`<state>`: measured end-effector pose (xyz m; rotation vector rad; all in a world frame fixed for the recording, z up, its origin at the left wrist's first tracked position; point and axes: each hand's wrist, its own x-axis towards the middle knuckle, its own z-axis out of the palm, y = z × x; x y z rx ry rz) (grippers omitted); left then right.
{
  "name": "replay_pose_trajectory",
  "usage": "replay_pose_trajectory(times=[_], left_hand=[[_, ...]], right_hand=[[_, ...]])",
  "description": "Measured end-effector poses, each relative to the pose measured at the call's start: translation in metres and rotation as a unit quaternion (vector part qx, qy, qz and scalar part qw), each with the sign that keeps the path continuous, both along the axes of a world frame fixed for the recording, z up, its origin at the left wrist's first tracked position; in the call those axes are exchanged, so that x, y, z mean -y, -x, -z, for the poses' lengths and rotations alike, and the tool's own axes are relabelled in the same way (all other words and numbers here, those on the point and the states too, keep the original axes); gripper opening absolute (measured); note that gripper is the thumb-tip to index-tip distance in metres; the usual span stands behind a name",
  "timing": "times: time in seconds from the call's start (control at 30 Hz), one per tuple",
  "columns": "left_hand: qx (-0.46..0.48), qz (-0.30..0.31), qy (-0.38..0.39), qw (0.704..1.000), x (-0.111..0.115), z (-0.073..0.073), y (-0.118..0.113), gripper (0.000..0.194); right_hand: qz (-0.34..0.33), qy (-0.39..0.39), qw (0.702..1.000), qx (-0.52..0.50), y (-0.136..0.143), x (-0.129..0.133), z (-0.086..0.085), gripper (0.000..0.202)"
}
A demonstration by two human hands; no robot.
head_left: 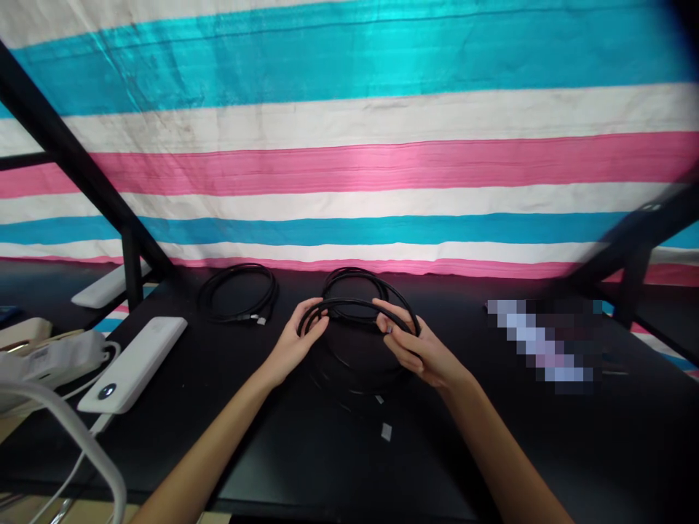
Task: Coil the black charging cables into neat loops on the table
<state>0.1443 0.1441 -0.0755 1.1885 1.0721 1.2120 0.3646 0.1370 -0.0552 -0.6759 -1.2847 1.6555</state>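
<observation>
A coiled black cable [349, 301] hangs between my two hands above the black table. My left hand [298, 338] grips the left side of the coil, thumb and fingers closed round it. On the right side, my right hand [418, 346] is closed on the same coil, with a small connector end near its fingertips. The lower part of the loop is dark and blurred, and light connector tips [386, 431] show below it. Just behind my hands, another coiled black cable [354, 273] lies on the table, partly covered by the held coil.
A third black cable coil [239, 292] lies at the back left. A white power bank [134, 364], a power strip [68, 356] and white cords are on the left. Black frame bars [92, 178] rise at both sides. A blurred-out item [538, 342] lies right.
</observation>
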Motion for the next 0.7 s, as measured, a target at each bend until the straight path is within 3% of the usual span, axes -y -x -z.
replay_pose_trajectory(times=[0.07,0.13,0.23,0.37,0.47,0.57,0.63,0.7], left_hand=[[0.004,-0.023,0.008,1.000,0.001,0.000,-0.001,0.052],[0.013,-0.003,0.027,1.000,0.002,0.002,-0.001,0.051],[0.022,0.048,0.063,0.997,0.003,0.003,0.000,0.041],[0.015,0.080,0.091,0.993,0.003,0.000,0.003,0.039],[-0.019,0.084,0.077,0.993,0.002,0.001,0.004,0.045],[-0.104,0.042,0.030,0.993,0.002,0.004,0.004,0.056],[-0.152,0.015,-0.010,0.988,0.002,0.006,0.004,0.057],[-0.174,0.003,-0.038,0.984,0.002,0.007,0.005,0.051]], right_hand=[[0.005,-0.002,1.000,0.009,0.001,-0.001,-0.001,0.033],[0.032,0.009,0.998,0.044,0.005,-0.001,-0.001,0.036],[0.128,0.010,0.984,0.120,0.012,-0.005,0.002,0.058],[0.240,-0.075,0.949,0.192,0.015,-0.010,0.013,0.080],[0.270,-0.184,0.901,0.285,0.013,-0.012,0.019,0.060],[0.290,-0.273,0.836,0.377,0.010,-0.013,0.022,0.042],[0.285,-0.276,0.821,0.410,0.009,-0.013,0.023,0.039],[0.265,-0.263,0.825,0.424,0.009,-0.012,0.023,0.035]])
